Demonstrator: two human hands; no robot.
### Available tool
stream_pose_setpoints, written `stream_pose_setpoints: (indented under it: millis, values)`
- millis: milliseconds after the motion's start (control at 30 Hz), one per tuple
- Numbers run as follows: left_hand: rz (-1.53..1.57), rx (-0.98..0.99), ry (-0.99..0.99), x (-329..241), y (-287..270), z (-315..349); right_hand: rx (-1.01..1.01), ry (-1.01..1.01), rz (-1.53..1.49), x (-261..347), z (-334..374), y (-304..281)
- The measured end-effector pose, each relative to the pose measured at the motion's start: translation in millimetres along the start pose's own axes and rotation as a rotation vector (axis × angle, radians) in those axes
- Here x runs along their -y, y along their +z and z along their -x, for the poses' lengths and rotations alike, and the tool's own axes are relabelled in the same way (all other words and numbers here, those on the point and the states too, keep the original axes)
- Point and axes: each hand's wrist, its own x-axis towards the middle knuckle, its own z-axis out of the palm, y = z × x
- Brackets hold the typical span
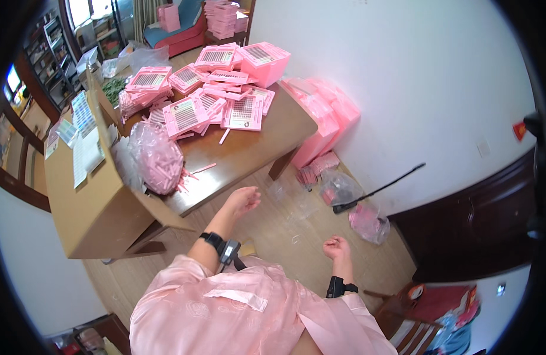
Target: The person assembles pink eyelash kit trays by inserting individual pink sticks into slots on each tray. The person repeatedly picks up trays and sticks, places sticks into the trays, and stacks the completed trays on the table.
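Observation:
My left hand (244, 200) hangs in the air just off the near edge of the wooden table (237, 160). Its fingers are loosely curled, with nothing visible in them. To the right, above the floor, my right hand (336, 247) is closed into a loose fist and touches nothing; no held thing shows. Piled on the table are several flat pink cases (185, 115) with rows of small dark strips. A clear plastic bag (156, 155) full of slim pink sticks lies nearest my left hand. Some loose pink sticks (203, 169) have spilled beside it.
A large open cardboard box (95, 201) stands at the left, papers on its flap. Pink bundles (329, 115) stand between table and wall. Plastic bags (369, 223) and a black long-handled tool (379, 189) lie on the floor at right. A wooden chair (412, 325) stands lower right.

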Motion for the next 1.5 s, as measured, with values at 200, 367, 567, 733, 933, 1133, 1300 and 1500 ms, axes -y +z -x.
stream_pose_setpoints:
  millis: [200, 367, 567, 733, 933, 1133, 1300, 1500]
  values:
    - [0.396, -0.203, 0.000, -70.5, 61.2, -174.2, 0.080, -0.006, 0.107, 84.0, -68.7, 119.4]
    - [0.667, -0.490, 0.149, -113.0, 78.8, -299.2, 0.051, 0.060, 0.339, 112.9, -168.3, 228.5]
    - [0.984, -0.676, 0.380, -123.8, 78.5, -349.1, 0.408, 0.334, 0.939, 3.9, -312.7, 423.1]
    - [0.859, -0.746, 0.435, -105.7, 92.2, -300.0, 0.554, 0.295, 1.229, -116.7, -373.8, 539.7]
    - [0.443, -0.714, 0.148, -73.2, 96.1, -196.6, 0.544, 0.071, 1.319, -146.2, -397.7, 566.8]
    - [-0.085, -0.582, 0.005, -100.8, 57.7, -200.1, 0.723, -0.578, 1.541, 23.2, -429.0, 555.9]
    - [-0.920, -0.972, 0.443, -126.1, 38.2, -252.1, 0.669, -0.681, 1.870, 84.6, -429.4, 542.7]
    - [-1.135, -1.443, 0.674, -106.9, 47.3, -232.5, 0.842, -1.553, 2.001, 11.1, -368.2, 551.1]
